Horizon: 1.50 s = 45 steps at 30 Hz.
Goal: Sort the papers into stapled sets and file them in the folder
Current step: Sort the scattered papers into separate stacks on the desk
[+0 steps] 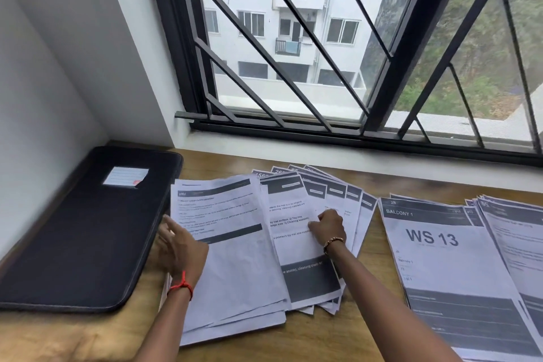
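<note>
A: How far along?
B: Early, I'd judge: the papers (293, 214) lie fanned and loose under both hands, nothing filed.
A: The hands?
B: Left hand (179, 247) spread flat at the stack's edge, holding nothing; right hand (329, 228) curled, seemingly pinching a sheet.
A: The folder (88, 229)?
B: Closed, just left of the left hand. Another pile (435, 258) lies right of the right hand.

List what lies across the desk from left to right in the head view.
black folder → left hand → right hand → WS 13 sheet
</note>
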Motion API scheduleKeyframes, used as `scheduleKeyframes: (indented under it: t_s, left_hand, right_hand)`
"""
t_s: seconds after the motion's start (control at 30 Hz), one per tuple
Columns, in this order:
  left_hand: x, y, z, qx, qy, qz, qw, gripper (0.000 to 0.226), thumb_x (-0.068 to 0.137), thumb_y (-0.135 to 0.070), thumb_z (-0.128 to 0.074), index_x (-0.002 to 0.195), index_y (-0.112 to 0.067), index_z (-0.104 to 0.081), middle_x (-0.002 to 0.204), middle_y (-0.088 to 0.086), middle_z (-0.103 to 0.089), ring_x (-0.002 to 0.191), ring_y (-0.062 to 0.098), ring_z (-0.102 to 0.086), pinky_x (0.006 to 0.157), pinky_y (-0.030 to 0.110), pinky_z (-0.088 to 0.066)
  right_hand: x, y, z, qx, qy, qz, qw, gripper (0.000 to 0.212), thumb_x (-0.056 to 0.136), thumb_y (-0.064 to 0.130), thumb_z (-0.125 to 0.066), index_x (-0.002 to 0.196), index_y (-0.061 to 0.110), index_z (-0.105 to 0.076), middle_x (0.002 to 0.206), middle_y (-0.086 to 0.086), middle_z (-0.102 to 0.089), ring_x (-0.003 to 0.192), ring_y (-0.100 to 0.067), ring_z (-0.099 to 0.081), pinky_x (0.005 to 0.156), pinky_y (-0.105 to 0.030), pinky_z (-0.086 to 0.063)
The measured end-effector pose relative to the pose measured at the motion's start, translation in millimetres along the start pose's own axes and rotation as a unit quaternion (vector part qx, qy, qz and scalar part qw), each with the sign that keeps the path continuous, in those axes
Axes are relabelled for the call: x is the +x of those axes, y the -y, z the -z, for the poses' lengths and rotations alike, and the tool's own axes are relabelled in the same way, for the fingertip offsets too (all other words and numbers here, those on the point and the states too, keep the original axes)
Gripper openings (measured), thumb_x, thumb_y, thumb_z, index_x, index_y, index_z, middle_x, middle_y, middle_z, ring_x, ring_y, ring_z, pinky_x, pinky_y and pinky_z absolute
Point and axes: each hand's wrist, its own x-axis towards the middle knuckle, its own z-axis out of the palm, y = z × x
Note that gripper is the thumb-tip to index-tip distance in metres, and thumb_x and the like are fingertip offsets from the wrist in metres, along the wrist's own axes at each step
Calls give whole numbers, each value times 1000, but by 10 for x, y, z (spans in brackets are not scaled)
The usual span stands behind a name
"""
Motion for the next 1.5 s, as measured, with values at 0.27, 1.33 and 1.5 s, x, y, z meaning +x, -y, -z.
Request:
scheduleKeyframes:
  t_s: [0.27,1.33,1.5]
  left_hand:
    - [-221,-524,-290,-20,99,-180,978,69,80,-10,-66,140,-2,-32,154,15,-12,142,35,-8,115,47,-17]
    - [-345,-874,-473,2,260,-298,918,47,101,-27,-32,142,-5,-31,146,13,-38,136,24,-32,113,37,-18]
    - [-521,-952,-480,10,360,-274,892,69,98,-49,-19,148,-9,8,156,5,-14,145,16,-6,113,40,14]
  right_hand:
    - [-6,-14,46,94,1,58,994,18,73,12,-63,86,0,-61,84,-3,-53,81,-20,-49,67,-28,-39]
    - [135,-384,777,278,-208,-101,932,15,75,-10,-54,61,-6,-55,79,-7,-49,73,-22,-38,51,-30,-29]
    - [117,-462,751,285,-230,-119,923,17,72,-7,-54,80,-21,-60,71,-24,-56,67,-33,-46,61,-28,-29]
